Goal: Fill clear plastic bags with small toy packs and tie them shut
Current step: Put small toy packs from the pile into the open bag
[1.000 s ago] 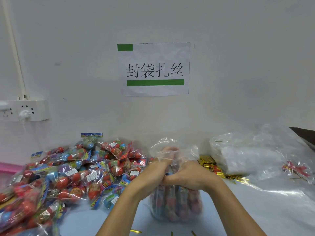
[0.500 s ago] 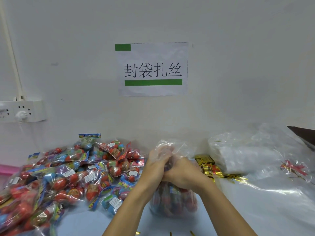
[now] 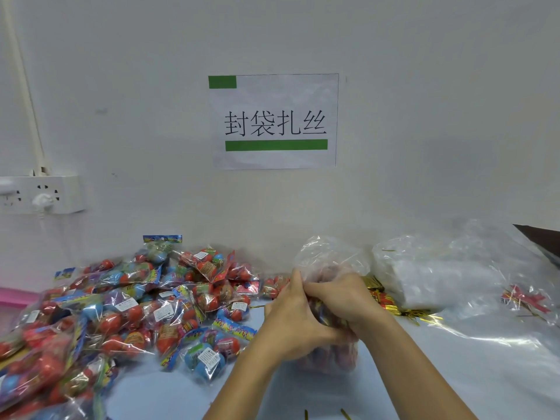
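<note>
Low in the centre of the frame, both hands close around the neck of a clear plastic bag (image 3: 328, 262) that stands on the pale blue surface (image 3: 169, 392). The left hand (image 3: 291, 325) wraps the bag from the left side, its fingers curled into the gathered plastic. The right hand (image 3: 342, 301) grips from the right, knuckles up, touching the left hand at the fingertips. Above the hands the loose top of the bag puffs up crumpled. Below them the bag's lower part shows red and blue toy packs inside, blurred.

To the left, filling the lower left of the frame, lies a wide heap of small toy packs (image 3: 127, 310), each a clear wrapper with red and blue balls and a white label. The nearest of them lie just beside the left wrist.

Right of the hands, a bundle of gold twist ties (image 3: 391, 301) rests on the surface, partly behind the right hand. Behind it, in the right middle of the frame, sits a stack of empty clear bags (image 3: 430, 277) in a plastic sleeve. Near the right edge lies a small packet of red ties (image 3: 524, 298).

On the wall above hangs a white paper sign (image 3: 274, 121) with green bars and black characters. At the left edge a white power strip (image 3: 42, 194) is fixed to the wall, one plug in it.
</note>
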`<act>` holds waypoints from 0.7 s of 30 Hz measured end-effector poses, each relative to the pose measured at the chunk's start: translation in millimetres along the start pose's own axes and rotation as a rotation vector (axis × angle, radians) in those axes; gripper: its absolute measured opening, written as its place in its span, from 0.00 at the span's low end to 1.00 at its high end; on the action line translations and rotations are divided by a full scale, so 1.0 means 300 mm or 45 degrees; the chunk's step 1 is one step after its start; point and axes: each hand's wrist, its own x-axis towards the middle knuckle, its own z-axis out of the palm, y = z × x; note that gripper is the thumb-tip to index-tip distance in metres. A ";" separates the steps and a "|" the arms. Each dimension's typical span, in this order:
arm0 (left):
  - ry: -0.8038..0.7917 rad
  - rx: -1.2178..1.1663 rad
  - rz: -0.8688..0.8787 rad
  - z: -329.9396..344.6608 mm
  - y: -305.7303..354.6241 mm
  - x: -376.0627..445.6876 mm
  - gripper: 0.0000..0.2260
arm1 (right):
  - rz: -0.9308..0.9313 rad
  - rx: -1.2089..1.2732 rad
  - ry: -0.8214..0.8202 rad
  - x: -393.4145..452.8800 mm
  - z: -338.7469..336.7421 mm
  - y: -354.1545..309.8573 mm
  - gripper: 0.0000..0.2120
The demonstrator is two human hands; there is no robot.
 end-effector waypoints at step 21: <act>0.058 -0.042 -0.026 -0.005 0.044 0.002 0.31 | 0.030 0.260 0.103 -0.004 0.014 -0.049 0.09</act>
